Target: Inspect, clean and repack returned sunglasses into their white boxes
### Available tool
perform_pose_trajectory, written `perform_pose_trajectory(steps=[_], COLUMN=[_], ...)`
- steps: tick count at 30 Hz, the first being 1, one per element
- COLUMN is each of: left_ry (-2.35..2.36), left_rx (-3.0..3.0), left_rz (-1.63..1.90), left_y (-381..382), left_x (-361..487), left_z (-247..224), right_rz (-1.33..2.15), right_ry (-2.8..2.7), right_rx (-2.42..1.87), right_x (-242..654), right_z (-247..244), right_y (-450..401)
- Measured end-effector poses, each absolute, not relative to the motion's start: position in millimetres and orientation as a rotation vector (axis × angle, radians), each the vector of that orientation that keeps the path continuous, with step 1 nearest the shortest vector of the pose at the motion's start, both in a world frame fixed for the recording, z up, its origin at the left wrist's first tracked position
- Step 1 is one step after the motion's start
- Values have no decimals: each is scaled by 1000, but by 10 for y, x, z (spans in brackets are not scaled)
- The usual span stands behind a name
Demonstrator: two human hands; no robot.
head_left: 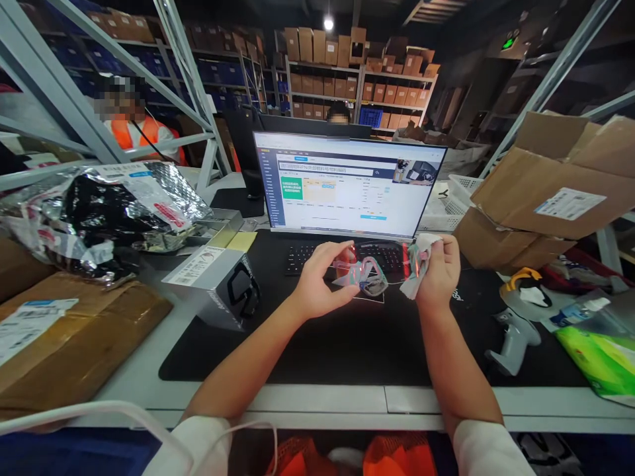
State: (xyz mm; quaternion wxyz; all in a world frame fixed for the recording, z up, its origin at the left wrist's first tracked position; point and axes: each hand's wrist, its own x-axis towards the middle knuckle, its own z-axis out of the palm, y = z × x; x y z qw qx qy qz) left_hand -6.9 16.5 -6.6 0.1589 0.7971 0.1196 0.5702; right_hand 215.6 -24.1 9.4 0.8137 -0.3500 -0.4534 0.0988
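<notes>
Above the keyboard, my left hand (322,281) has its thumb and fingers closed round a small see-through item with pinkish edges (371,277). Its exact kind is unclear; it has a rounded, lens-like part. To its right, my right hand (440,271) pinches a crumpled whitish wrapper (417,268) with red and green marks. Both hands are raised over the black desk mat (347,350), a little apart. A grey box (218,284) with a picture of dark eyewear on its side stands left of my left hand.
A lit monitor (347,188) stands behind the keyboard (300,259). At right are a barcode scanner (514,340), a tape roll (520,284), a green packet (600,357) and stacked cartons (550,185). A silver bag (119,205) lies over a carton (84,344) at left. Co-workers are beyond.
</notes>
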Motion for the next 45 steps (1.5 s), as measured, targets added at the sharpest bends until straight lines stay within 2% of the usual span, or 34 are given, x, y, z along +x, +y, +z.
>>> perform_pose_trajectory(steps=[6,14,21,26,32,38,45], left_ry=[607,643,746,885,1011,931,1044], left_rx=[2323,2214,2219,2194,2221,2313,2316], left_rz=[1520,1660,1739,1770,1831,1797,1780], left_y=[-7,-7,-1,34,97,146,223], left_x=[-24,-21,-56,-110,-130,-126,-119], left_z=[35,64,75,115,114,47,10], right_rz=[-12,-27,-435,-472,-457,-520,-478], right_ry=[-1136,-1278,-1395,-1694,-1537,-1750,-1569], right_rx=[-852,-951,-858,-744,-853,-765,-909], right_x=[2087,2127,1972,1756,1734,1560,1579], right_z=[143,62,149,62,-75,-192,-316], right_y=[-418,-378,-443,-460,-312,-317,-167])
